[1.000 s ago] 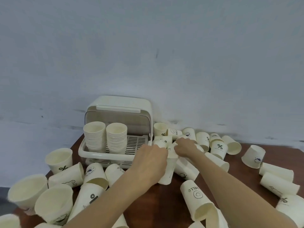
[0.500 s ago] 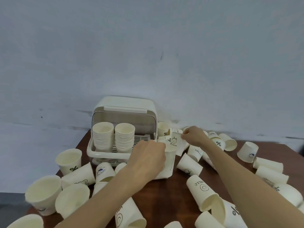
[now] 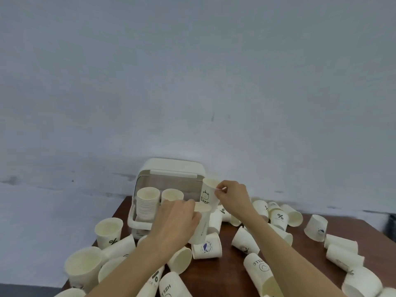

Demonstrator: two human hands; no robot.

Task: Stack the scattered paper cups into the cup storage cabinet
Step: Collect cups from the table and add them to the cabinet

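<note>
The cream cup storage cabinet point(image 3: 174, 168) stands open at the table's back, against the wall. Two stacks of cups sit inside it, one at the left point(image 3: 147, 200) and one beside it point(image 3: 172, 195). My left hand point(image 3: 176, 219) grips a short upright stack of cups point(image 3: 201, 224) just in front of the cabinet's right side. My right hand point(image 3: 232, 197) pinches the rim of a single cup printed with a bear point(image 3: 207, 195), held upright just above that stack. Many loose paper cups lie scattered over the brown table point(image 3: 227, 273).
Upright cups point(image 3: 108, 231) crowd the table's left corner. Tipped cups lie in the middle point(image 3: 206, 248), near my right forearm point(image 3: 257, 269), and along the right side point(image 3: 316, 228). A pale wall rises directly behind the cabinet. The table's left edge drops off near the left cups.
My right hand has lifted the bear cup from the pile behind and carried it left, over the stack in my left hand. The left hand has kept its hold on the stack.
</note>
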